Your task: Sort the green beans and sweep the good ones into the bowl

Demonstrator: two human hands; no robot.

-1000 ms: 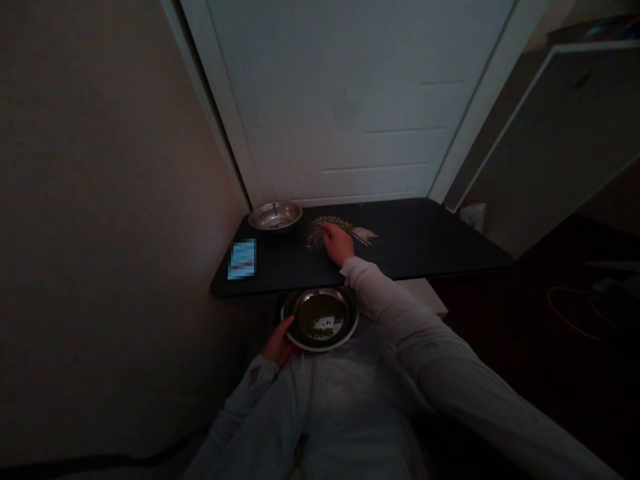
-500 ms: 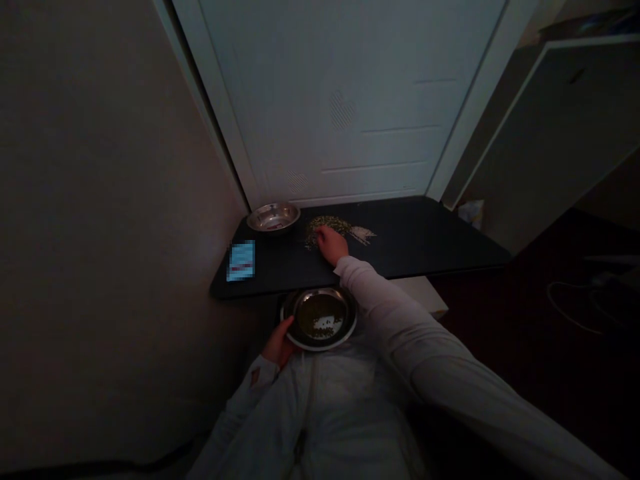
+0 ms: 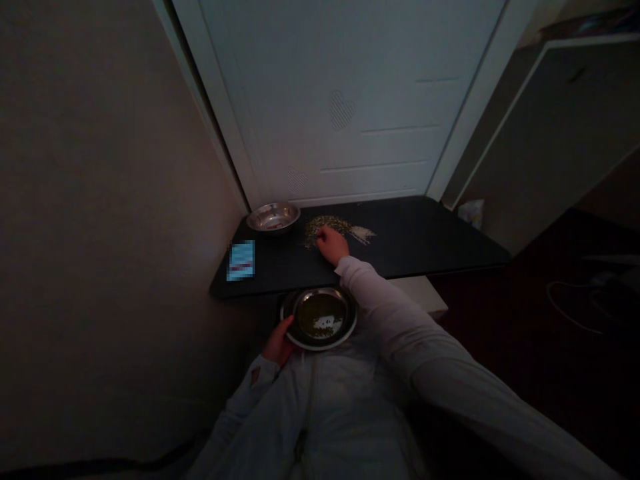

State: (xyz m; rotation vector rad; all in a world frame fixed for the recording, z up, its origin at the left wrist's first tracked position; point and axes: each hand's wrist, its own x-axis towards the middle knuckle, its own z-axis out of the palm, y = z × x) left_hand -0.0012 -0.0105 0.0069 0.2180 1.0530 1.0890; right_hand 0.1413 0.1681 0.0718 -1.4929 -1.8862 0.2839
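Note:
My left hand (image 3: 280, 341) grips the rim of a shallow metal bowl (image 3: 345, 337) close to my body, its thumb over the edge. Small green beans lie scattered on the bowl's shiny bottom. Across the dark table, my right hand (image 3: 333, 245) rests at the near side of a spread of green beans (image 3: 327, 221), fingers curled together. What is between those fingertips is too small to make out. White grains (image 3: 363, 234) form a small patch to the right of the beans. A second metal bowl (image 3: 274, 217) stands behind and to the left of my right hand.
The black table (image 3: 425, 233) meets a white door panel (image 3: 390, 100) at the back. A blurred-out blue and white item (image 3: 241, 260) lies at its left end. A white box-like corner (image 3: 420, 293) shows below the front edge. A wall rises on the left.
My right hand has shifted very slightly at the edge of the beans, fingers still curled. The left hand and its bowl stay in place.

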